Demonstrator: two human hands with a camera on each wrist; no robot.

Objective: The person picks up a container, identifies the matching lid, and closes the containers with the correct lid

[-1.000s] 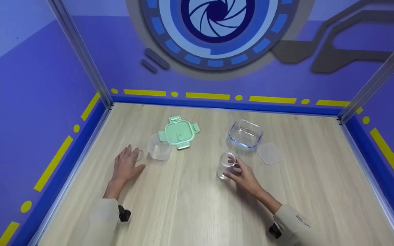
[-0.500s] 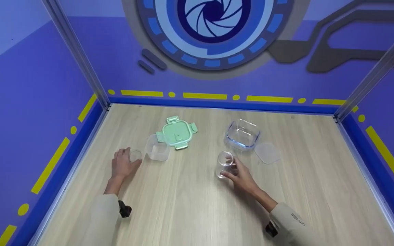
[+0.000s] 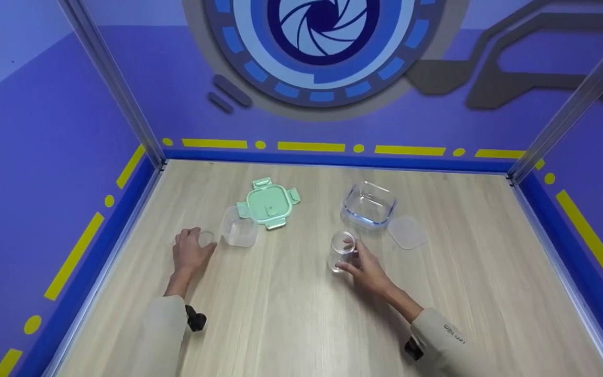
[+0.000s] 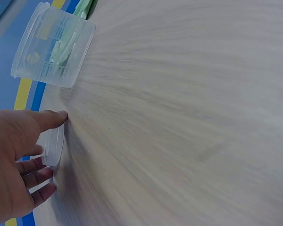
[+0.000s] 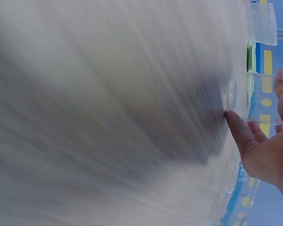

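A small clear round lid (image 3: 207,239) lies flat on the table at the left. My left hand (image 3: 189,255) has its thumb and fingers bent about the lid's rim; in the left wrist view the lid (image 4: 54,147) sits between thumb and fingers. Near the middle stands a clear cylindrical jar (image 3: 340,252), upright. With thumb and fingers on its right side, my right hand (image 3: 372,271) holds the jar. The right wrist view has the thumb low by the jar (image 5: 240,96), near the tabletop.
A frosted plastic box (image 3: 240,230) stands right of the left hand, against a green clip lid (image 3: 269,203). Behind the jar is a square glass container (image 3: 369,204), with a frosted flat lid (image 3: 407,233) beside it. Printed walls (image 3: 301,125) close in the wooden table.
My left hand has drawn back slightly and its fingers have bent in around the round lid. The right hand stays at the jar. The head view has shifted slightly.
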